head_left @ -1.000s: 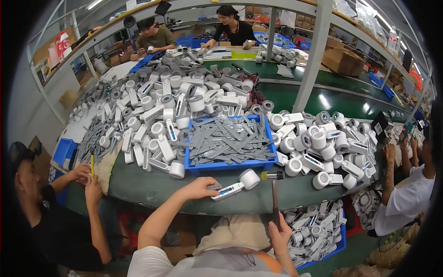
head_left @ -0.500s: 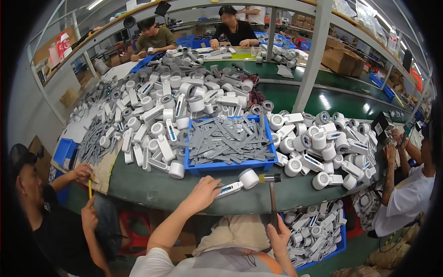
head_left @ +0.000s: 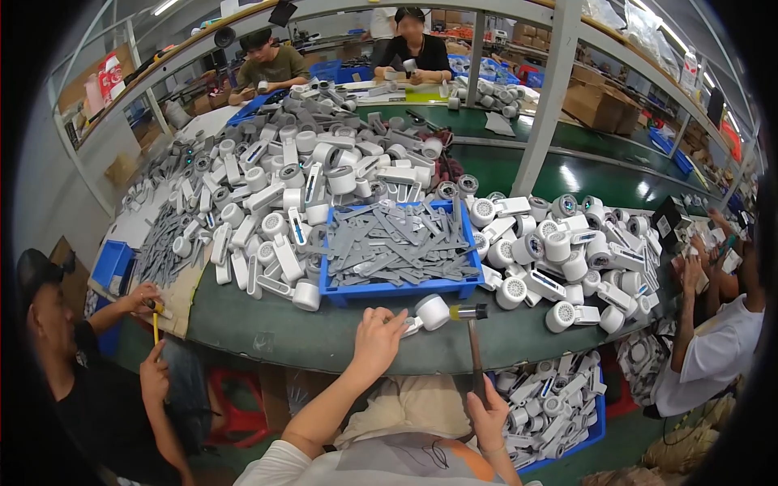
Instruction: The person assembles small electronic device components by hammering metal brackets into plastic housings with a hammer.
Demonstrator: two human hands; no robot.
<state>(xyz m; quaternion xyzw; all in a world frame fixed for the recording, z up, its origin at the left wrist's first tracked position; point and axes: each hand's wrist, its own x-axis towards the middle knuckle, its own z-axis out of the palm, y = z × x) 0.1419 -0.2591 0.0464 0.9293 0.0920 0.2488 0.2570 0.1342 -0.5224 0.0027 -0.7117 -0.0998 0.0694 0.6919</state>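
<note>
My left hand is closed around the handle of a white handheld fan lying on the green bench, and its fingers hide most of that handle. My right hand grips the dark handle of a mallet. The mallet's yellow and black head lies level, right beside the fan's round head; whether they touch, I cannot tell. Just behind both stands a blue crate filled with flat grey plastic strips.
White fans are heaped left and right of the crate. Below the bench edge at right sits a blue bin of white parts. A co-worker with a yellow-handled tool is at left; others work at right and across. A metal post rises behind.
My left hand has slid right along the fan, now covering the handle that showed before. Mallet and fan sit slightly further left in view. A person across the bench has lifted a white part.
</note>
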